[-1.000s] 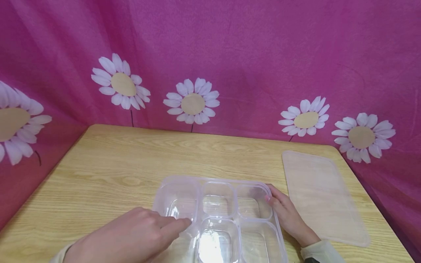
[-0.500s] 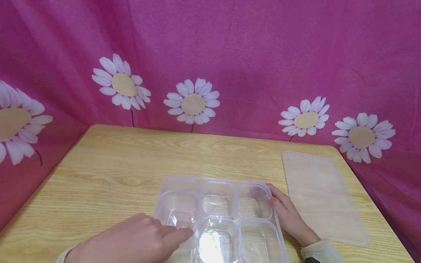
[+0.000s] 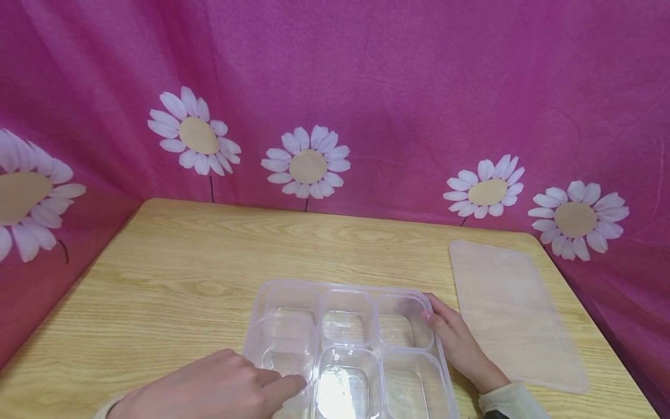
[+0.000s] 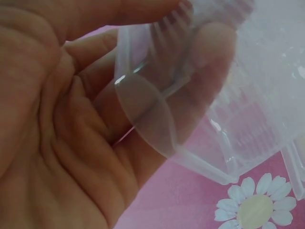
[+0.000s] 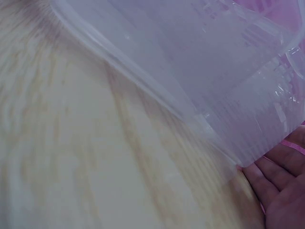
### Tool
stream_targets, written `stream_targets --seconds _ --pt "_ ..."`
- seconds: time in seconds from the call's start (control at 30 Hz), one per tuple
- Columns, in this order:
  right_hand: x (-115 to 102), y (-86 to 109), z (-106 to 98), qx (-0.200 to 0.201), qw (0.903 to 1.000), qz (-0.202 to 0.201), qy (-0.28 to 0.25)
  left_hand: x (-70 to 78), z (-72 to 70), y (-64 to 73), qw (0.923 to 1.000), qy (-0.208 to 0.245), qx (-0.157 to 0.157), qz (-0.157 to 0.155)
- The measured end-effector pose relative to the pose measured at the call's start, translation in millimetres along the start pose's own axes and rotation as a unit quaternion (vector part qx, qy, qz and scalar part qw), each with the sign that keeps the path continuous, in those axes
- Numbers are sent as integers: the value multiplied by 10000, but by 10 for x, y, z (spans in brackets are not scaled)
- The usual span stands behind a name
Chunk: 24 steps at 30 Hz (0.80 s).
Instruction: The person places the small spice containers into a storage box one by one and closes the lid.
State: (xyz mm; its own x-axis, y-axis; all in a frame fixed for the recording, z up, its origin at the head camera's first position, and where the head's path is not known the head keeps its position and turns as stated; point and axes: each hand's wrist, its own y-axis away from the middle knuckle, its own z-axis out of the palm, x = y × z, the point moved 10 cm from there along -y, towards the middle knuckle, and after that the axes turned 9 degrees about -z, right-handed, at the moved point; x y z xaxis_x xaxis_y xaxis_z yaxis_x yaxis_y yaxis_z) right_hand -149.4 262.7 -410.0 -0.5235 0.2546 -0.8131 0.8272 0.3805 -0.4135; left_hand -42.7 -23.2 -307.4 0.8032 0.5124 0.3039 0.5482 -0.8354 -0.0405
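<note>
A clear plastic box with several compartments stands at the near edge of the head view. My left hand pinches the rim of a clear plastic cup over the box's left column. In the left wrist view the thumb lies on one side of the cup's wall, and the fingers show through from the other. My right hand grips the box's far right corner, thumb at the rim. In the right wrist view its fingers touch the box's corner. The cup's near side is hidden behind the left hand.
A flat translucent lid lies on the wooden table to the right of the box. Pink cloth with white paper flowers hangs behind the table and along its sides.
The left hand has drawn the cup down and toward me along the box's left column, uncovering the far left compartment. The right hand, box and lid have stayed in place.
</note>
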Motion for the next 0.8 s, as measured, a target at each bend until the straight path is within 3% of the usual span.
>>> stream_targets --seconds 0.1,0.47,0.8 --pt "4 1 -3 9 10000 -6 23 1 21 -8 10000 -73 60 -2" --pt "21 12 -8 -38 9999 94 82 -10 170 -131 9996 60 -257 90" --pt "2 3 -6 -1 10000 6 84 -125 386 -164 9893 557 -1274 -437"
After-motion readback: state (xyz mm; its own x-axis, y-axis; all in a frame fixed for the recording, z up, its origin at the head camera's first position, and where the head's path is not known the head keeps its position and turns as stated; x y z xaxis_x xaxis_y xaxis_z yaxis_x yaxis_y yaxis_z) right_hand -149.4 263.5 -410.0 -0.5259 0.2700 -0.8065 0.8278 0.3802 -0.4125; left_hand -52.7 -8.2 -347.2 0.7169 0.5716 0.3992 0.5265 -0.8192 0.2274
